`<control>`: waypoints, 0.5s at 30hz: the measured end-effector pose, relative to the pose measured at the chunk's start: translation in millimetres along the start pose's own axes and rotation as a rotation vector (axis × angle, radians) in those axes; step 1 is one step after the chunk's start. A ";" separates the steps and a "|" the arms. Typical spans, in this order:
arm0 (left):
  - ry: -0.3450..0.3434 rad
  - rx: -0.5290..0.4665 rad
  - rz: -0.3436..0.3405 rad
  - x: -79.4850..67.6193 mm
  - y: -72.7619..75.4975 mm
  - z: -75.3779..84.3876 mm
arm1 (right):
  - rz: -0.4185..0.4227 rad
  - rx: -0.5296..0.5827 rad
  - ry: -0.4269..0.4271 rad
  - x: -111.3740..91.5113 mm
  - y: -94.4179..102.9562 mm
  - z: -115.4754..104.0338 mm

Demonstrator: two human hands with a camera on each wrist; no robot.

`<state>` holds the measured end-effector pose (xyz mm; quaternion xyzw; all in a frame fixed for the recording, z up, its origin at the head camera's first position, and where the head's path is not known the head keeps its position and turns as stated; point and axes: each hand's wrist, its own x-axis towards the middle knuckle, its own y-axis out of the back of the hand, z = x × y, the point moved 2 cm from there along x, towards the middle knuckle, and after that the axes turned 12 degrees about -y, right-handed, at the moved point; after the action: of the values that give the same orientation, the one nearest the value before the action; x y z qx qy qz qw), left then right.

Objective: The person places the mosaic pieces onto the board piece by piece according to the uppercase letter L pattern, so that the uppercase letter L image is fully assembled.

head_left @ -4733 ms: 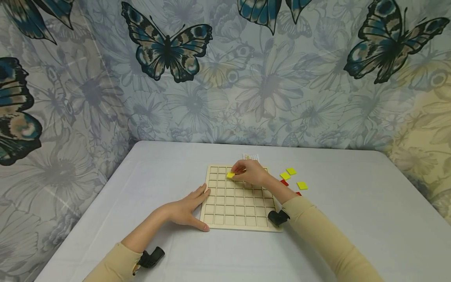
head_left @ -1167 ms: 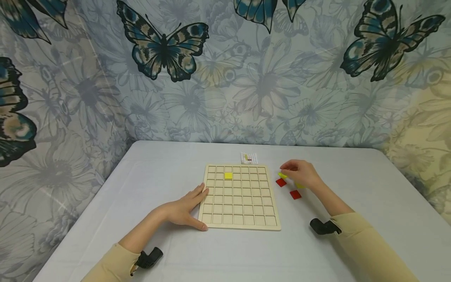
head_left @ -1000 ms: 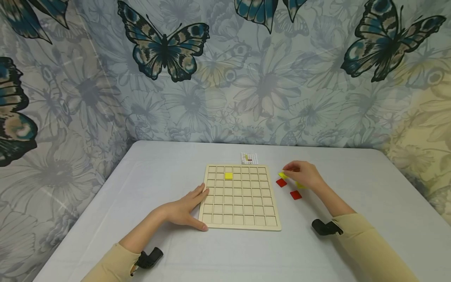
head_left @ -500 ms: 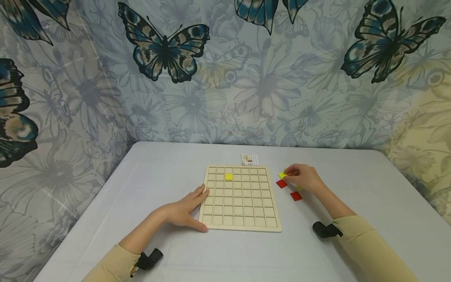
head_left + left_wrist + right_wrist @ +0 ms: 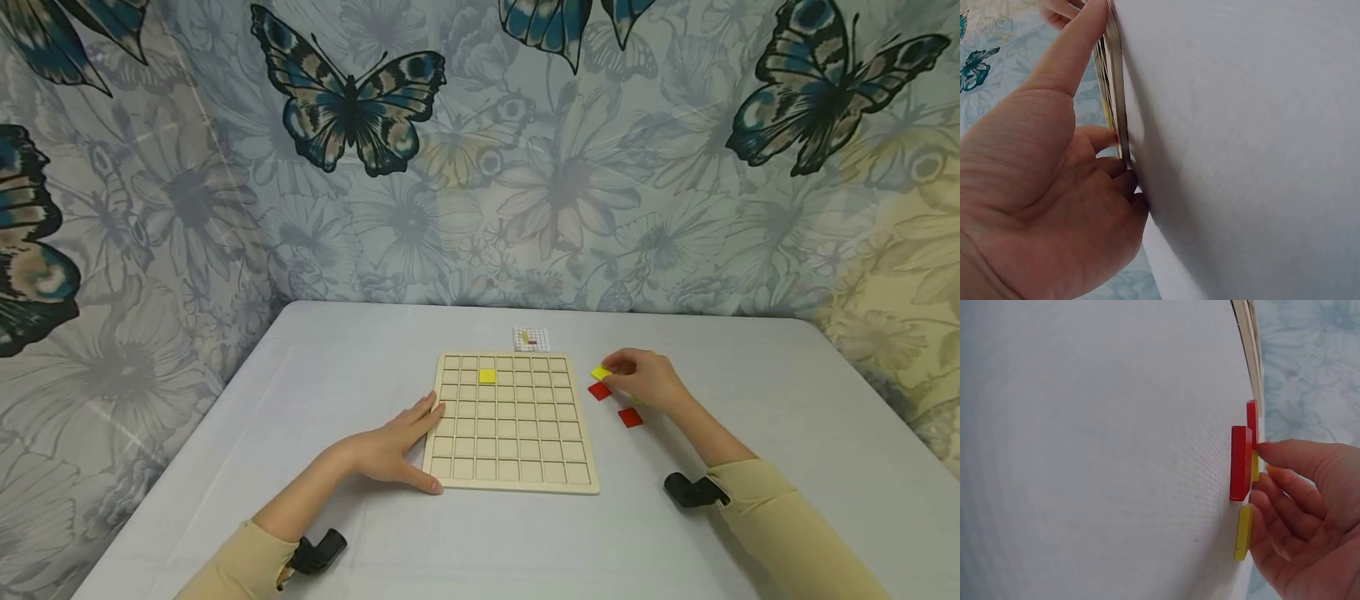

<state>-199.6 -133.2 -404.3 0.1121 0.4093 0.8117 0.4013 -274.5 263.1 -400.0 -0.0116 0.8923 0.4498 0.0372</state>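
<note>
In the head view, my left hand [image 5: 390, 446] lies with its fingers spread along the left edge of a wooden grid board [image 5: 517, 489]. The left wrist view shows its thumb and fingers touching the board's side [image 5: 1116, 81]. To the right of the board, my right hand [image 5: 648, 379] pinches the edge of a yellow square tile [image 5: 600, 373] at table level, thumb and fingertips curled to it. One yellow tile [image 5: 487, 377] sits in a cell in the board's second row. In the right wrist view another yellow tile [image 5: 1244, 532] lies under the fingers, mostly hidden from the head view.
Two red tiles, a nearer one [image 5: 630, 417] and a farther one [image 5: 599, 391], lie between the board and my right hand. A small printed grid card [image 5: 530, 338] is behind the board. The white table [image 5: 375, 350] ends at a butterfly-patterned backdrop [image 5: 480, 217].
My right hand has let go of a yellow tile in the board's second row and moved right to the loose tiles. It has shifted slightly nearer since. The left hand has stayed put.
</note>
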 end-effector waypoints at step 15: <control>-0.015 0.000 -0.004 0.7 -0.3 -3.7 | -0.016 0.026 -0.039 1.0 -2.2 3.7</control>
<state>-201.8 -134.7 -406.9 0.1173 0.4064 0.8100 0.4062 -275.2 264.8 -404.1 -0.0093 0.8970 0.4381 0.0583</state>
